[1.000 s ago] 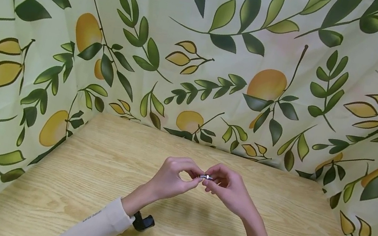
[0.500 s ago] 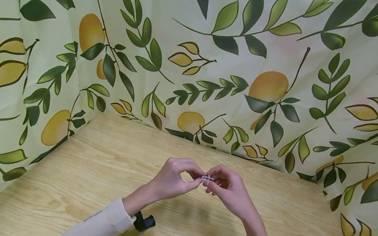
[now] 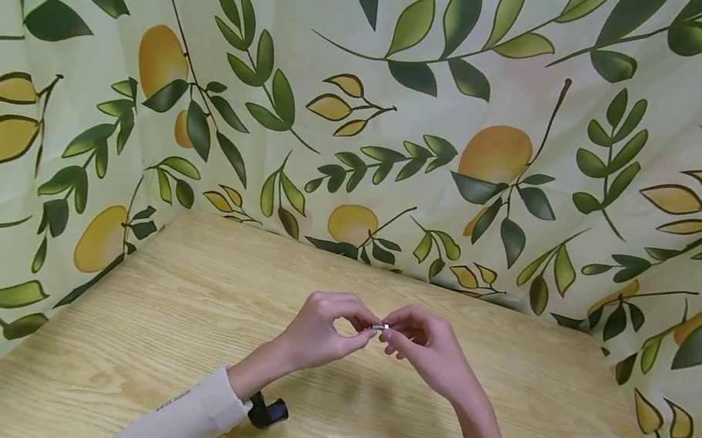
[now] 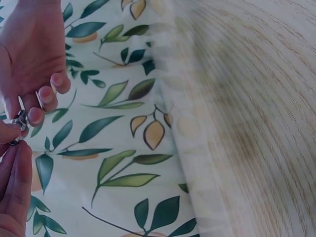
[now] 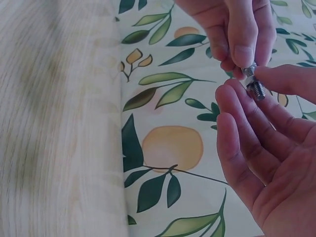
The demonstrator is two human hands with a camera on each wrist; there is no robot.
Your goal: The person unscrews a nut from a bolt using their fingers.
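Between the two hands is a small shiny metal bolt [image 3: 380,327], held level above the table. Its threaded end shows clearly in the right wrist view, where the bolt [image 5: 257,92] has a brighter collar partway along. The left hand [image 3: 320,331] pinches one end between thumb and index finger. From the other side the right hand [image 3: 429,350] has its thumb and index fingertip on the bolt, its other fingers loosely bent below. In the left wrist view the bolt [image 4: 19,121] is partly hidden by the left fingertips.
A wooden table [image 3: 188,300] lies under the hands. Cloth [image 3: 366,135] printed with leaves and fruit rises behind it and at both sides. Black curved mounts [image 3: 267,413] sit at both wrists, close over the tabletop.
The right fingertips have shifted along the bolt, and less of its right end shows than before. The left hand keeps its grip in nearly the same spot. The head view has shifted slightly.
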